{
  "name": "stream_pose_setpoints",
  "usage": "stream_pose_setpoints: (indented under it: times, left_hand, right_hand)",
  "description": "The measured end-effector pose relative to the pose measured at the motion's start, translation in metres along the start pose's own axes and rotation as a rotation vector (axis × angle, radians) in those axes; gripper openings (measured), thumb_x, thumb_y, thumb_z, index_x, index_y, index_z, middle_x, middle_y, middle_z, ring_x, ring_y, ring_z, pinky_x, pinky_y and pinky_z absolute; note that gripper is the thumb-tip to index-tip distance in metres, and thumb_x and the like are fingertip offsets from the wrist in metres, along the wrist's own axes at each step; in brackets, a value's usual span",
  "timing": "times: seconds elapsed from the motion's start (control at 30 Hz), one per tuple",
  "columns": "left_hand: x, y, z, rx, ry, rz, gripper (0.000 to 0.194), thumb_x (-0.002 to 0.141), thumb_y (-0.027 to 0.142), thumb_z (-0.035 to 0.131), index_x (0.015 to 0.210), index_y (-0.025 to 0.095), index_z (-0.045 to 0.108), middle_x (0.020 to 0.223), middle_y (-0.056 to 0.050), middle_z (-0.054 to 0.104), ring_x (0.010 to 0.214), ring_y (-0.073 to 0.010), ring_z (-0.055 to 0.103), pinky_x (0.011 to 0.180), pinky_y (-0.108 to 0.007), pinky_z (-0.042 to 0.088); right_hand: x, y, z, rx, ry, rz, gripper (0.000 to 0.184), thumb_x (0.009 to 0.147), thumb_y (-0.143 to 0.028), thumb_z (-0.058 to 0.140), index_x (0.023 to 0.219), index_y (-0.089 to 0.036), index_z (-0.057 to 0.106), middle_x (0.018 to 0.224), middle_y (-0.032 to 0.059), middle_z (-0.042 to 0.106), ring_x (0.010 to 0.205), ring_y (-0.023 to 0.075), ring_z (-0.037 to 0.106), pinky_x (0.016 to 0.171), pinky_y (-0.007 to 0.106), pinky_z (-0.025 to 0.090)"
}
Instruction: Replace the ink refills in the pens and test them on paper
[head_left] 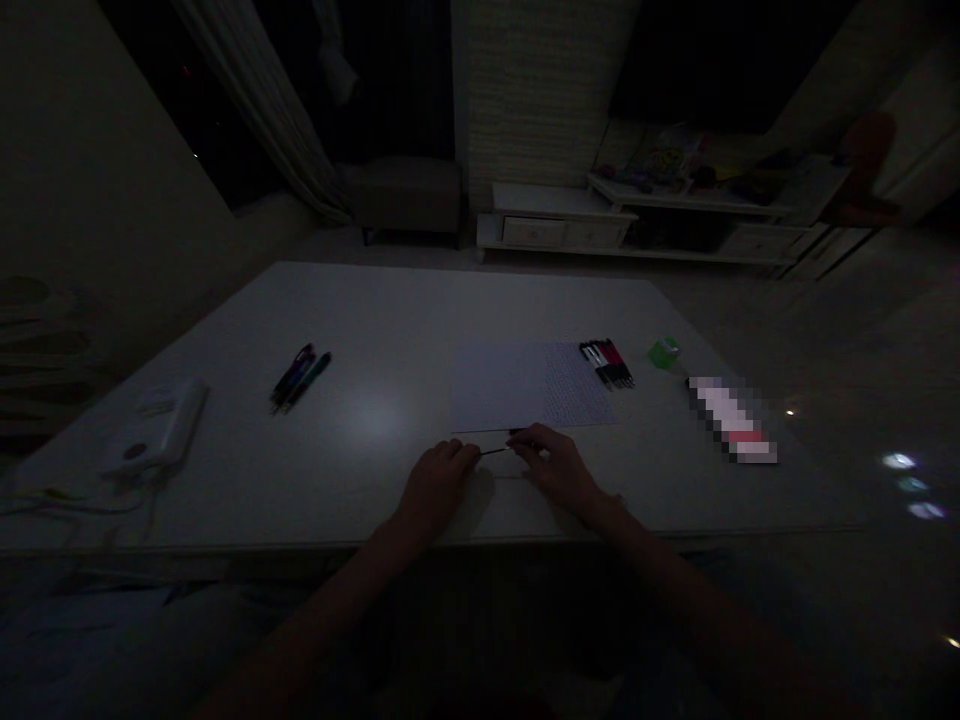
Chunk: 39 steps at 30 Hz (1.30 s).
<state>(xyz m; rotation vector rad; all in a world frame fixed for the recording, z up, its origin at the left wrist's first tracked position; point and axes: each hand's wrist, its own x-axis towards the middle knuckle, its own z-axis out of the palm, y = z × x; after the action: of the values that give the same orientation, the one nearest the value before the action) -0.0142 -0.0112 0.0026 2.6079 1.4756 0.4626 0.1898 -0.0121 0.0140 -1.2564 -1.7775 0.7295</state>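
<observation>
A thin dark pen refill [493, 452] with a pale stretch near its right end spans the gap between my hands, just above the table. My left hand [442, 480] pinches its left end. At the other end, my right hand [551, 465] has thumb and fingers closed on it. Close by my right fingertips is a small dark piece [514, 431], partly covered by them. Just beyond my hands lies a sheet of paper [495, 385] with dense writing on its right part. A row of black, white and red pens [607, 363] rests at its upper right corner.
Several dark pens [300, 378] lie to the left on the white table [375, 310]. A white box [161, 425] with cables stands at the left edge. On the right are a small green object [664, 351] and a blurred-out phone-shaped object [731, 420]. The room is dim.
</observation>
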Motion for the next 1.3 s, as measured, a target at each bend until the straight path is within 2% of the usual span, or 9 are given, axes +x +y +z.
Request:
stream_pose_setpoints:
  times: [0.23,0.37,0.43,0.57,0.67,0.87,1.3]
  left_hand:
    - [-0.002,0.002,0.005,0.012,-0.028,0.063,0.014,0.088,0.021,0.045,0.097,0.021,0.055,0.084,-0.003,0.055,0.078,-0.0162,0.052,0.071,-0.028,0.04]
    - [-0.002,0.002,0.004,-0.011,-0.018,0.04,0.016,0.088,0.02,0.043,0.097,0.021,0.056,0.085,-0.003,0.056,0.079,-0.0162,0.052,0.072,-0.028,0.04]
    - [-0.002,0.001,0.003,-0.024,-0.006,0.013,0.016,0.089,0.021,0.041,0.097,0.021,0.056,0.086,-0.004,0.056,0.08,-0.0163,0.053,0.072,-0.028,0.041]
    - [-0.002,-0.001,0.002,-0.032,0.018,-0.005,0.019,0.091,0.022,0.038,0.096,0.02,0.056,0.087,-0.004,0.057,0.082,-0.0167,0.053,0.074,-0.029,0.041]
    - [-0.002,-0.003,0.002,-0.041,0.033,-0.014,0.019,0.091,0.023,0.037,0.097,0.02,0.055,0.087,-0.004,0.057,0.082,-0.0164,0.053,0.075,-0.029,0.041]
    - [-0.001,-0.006,-0.001,-0.017,0.033,-0.051,0.02,0.091,0.024,0.037,0.096,0.02,0.056,0.087,-0.004,0.058,0.081,-0.0162,0.053,0.075,-0.03,0.041]
    - [0.0,-0.002,-0.001,0.029,0.001,0.02,0.014,0.088,0.018,0.044,0.095,0.021,0.055,0.085,-0.004,0.056,0.077,-0.0168,0.053,0.071,-0.029,0.04]
  right_hand:
    - [-0.004,-0.004,0.014,-0.012,-0.098,-0.022,0.011,0.079,-0.019,0.057,0.086,-0.02,0.065,0.083,0.0036,0.066,0.077,0.0141,0.059,0.072,0.027,0.046]
    - [0.0,0.003,0.007,-0.055,-0.163,-0.04,0.027,0.074,-0.018,0.062,0.101,-0.02,0.062,0.087,0.0035,0.064,0.078,0.0146,0.058,0.072,0.028,0.046]
    - [0.005,0.01,-0.003,-0.161,-0.1,-0.06,0.025,0.075,-0.016,0.061,0.099,-0.021,0.063,0.091,0.0053,0.063,0.084,0.0169,0.057,0.077,0.032,0.045]
    - [0.015,0.026,-0.017,-0.346,0.059,-0.036,0.01,0.076,-0.018,0.061,0.084,-0.02,0.066,0.089,0.0081,0.06,0.089,0.0214,0.054,0.08,0.038,0.042]
    - [0.017,0.031,-0.02,-0.4,0.05,-0.037,0.005,0.076,-0.021,0.062,0.08,-0.019,0.065,0.089,0.0085,0.06,0.09,0.0223,0.053,0.08,0.038,0.04]
    - [0.008,0.02,-0.025,-0.385,-0.113,-0.041,0.008,0.08,-0.017,0.056,0.085,-0.018,0.062,0.083,0.0053,0.063,0.08,0.0181,0.054,0.074,0.032,0.039]
    - [-0.001,0.009,-0.016,-0.273,-0.082,-0.165,0.008,0.08,-0.021,0.058,0.088,-0.019,0.061,0.085,0.005,0.063,0.082,0.0175,0.055,0.077,0.033,0.041]
